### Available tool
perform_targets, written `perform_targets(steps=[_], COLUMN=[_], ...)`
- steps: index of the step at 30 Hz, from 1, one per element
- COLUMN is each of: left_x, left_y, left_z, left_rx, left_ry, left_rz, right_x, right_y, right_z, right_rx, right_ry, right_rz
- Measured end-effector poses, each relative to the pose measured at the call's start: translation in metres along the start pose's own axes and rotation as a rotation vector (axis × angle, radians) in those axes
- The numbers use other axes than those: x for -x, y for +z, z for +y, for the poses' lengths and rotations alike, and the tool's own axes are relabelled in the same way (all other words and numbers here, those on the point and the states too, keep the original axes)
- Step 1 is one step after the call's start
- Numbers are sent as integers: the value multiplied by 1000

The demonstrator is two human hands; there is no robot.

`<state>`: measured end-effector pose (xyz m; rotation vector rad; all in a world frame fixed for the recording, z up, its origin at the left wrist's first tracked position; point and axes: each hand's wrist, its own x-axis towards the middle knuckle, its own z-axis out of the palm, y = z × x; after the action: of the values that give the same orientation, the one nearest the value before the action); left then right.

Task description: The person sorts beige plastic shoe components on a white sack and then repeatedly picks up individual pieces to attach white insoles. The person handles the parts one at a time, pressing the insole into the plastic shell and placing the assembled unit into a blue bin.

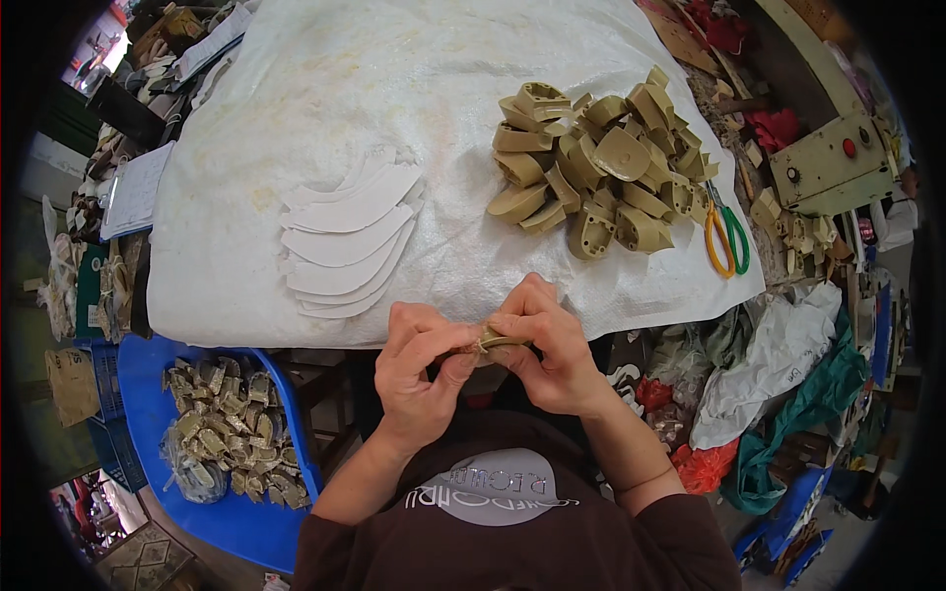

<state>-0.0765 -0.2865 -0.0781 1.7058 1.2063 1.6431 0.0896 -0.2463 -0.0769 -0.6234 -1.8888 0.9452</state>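
My left hand and my right hand meet at the table's near edge, fingers pinched on a small tan shoe heel. Much of that heel is hidden by my fingers. Beyond my right hand lies a heap of tan plastic shoe heels, some showing hollow undersides with holes. To the left, closer to my left hand, white curved strips overlap in a fanned row. Scissors with one orange and one green handle rest at the heap's right side.
A white sheet covers the table. Below its left corner stands a blue bin with many patterned heels and a clear plastic bag. A grey-green control box is at right, above bags. A clipboard sits far left.
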Motion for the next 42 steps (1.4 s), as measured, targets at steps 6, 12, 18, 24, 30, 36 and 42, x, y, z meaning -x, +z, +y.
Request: perform_targets(steps=[6, 12, 18, 24, 30, 36, 42], left_x=[-3, -2, 0, -4, 7, 4, 0], left_y=[2, 1, -26, -18, -11, -7, 1], left_z=[3, 9, -1, 17, 13, 15, 22], left_rx=[-165, -201, -286, -48, 26, -389, -563], left_ry=[133, 223, 219, 210, 254, 405, 382], left_rz=[-48, 43, 96, 180, -67, -136, -136], right_x=[-5, -5, -14, 18, 14, 23, 22], right_y=[-3, -6, -3, 15, 11, 14, 16], right_z=[-13, -12, -31, -19, -26, -32, -38], right_rx=[12, 193, 220, -668, -1023, -907, -518], right_ry=[51, -127, -107, 632, 595, 600, 508], right_rz=[-136, -83, -1, 182, 306, 273, 132])
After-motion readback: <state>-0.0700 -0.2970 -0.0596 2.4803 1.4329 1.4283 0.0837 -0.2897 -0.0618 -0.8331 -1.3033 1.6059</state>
